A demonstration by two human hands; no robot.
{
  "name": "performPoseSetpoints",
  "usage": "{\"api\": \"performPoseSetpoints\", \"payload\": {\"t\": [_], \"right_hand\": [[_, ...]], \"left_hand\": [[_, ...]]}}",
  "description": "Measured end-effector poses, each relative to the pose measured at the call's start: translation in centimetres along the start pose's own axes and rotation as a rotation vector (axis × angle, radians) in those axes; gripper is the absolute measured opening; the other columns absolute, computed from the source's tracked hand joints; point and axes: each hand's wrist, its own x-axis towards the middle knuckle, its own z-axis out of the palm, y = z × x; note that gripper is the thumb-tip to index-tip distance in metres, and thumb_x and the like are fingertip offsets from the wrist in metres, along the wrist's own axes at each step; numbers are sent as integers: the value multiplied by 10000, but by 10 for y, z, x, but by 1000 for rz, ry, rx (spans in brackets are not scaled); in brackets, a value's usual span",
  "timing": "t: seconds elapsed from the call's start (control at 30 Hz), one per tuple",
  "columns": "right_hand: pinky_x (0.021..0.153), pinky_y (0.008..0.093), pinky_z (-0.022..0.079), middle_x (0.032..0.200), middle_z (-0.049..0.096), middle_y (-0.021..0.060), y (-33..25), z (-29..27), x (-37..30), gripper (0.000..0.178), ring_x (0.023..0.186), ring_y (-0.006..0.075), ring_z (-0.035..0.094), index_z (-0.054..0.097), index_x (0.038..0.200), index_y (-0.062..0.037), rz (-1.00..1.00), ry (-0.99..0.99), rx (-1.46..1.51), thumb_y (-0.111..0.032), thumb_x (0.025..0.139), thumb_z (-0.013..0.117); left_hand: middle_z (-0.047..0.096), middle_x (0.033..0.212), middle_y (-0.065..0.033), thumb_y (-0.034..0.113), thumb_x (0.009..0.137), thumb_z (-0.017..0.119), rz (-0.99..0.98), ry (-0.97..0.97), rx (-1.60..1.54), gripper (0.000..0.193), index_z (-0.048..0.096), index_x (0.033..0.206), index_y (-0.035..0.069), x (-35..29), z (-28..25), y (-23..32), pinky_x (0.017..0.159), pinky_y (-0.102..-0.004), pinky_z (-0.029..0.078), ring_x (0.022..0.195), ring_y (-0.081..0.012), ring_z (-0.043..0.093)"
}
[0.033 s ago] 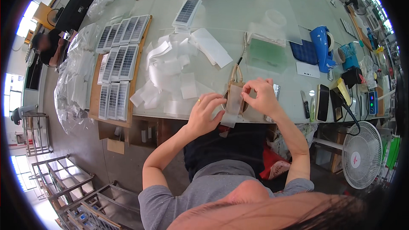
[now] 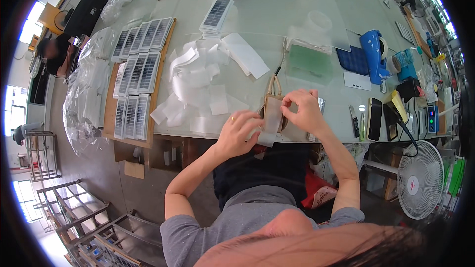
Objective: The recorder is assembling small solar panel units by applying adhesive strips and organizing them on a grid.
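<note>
At the table's front edge, a strip of translucent film (image 2: 271,120) lies over a small brown block-like fixture (image 2: 281,100) with tan tubes or wires at its far end. The strip's near end hangs past the edge. My right hand (image 2: 303,111) pinches with thumb and forefinger at the strip's right side. On the left, my left hand (image 2: 240,131) is held with its fingers bent and the thumb apart from them. Its fingertips are beside the strip; whether they touch it is unclear. Loose pieces of white film (image 2: 190,79) are heaped to the left.
Dark-gridded panels (image 2: 142,69) stand in rows on a wooden board at the left. A green translucent sheet (image 2: 310,62) lies beyond my right hand. To the right are a blue tape dispenser (image 2: 374,57), a knife (image 2: 354,121), a phone (image 2: 375,118) and a white fan (image 2: 420,180).
The fingers of my left hand have shifted very slightly toward me. My right hand stays at the strip's right side.
</note>
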Motion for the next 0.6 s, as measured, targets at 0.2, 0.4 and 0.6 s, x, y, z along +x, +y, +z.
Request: {"api": "performPoseSetpoints", "payload": {"t": [0.2,0.4,0.6], "right_hand": [[831,361,292,767,638,-33,12,2,9,95,803,172,558,644,775,-139,-11,-1,-13,-189,777,724],[834,368,288,776,632,-20,14,1,10,110,833,174,566,640,771,-126,46,2,-18,-197,779,724],[818,372,285,768,626,-12,14,4,14,126,821,178,560,635,765,-118,44,49,-74,-198,771,733]], "left_hand": [[552,1118,27,140,690,725,316,-82,223,389,685,1067,227,-31,11,-21,875,-368,457,1008,-201,512],[561,958,44,139,685,769,140,-1,41,231,729,903,202,-18,17,-4,771,-348,419,920,-206,506],[549,890,25,141,700,826,39,14,-19,195,733,865,186,-17,18,-3,748,-358,401,856,-211,509]]}}
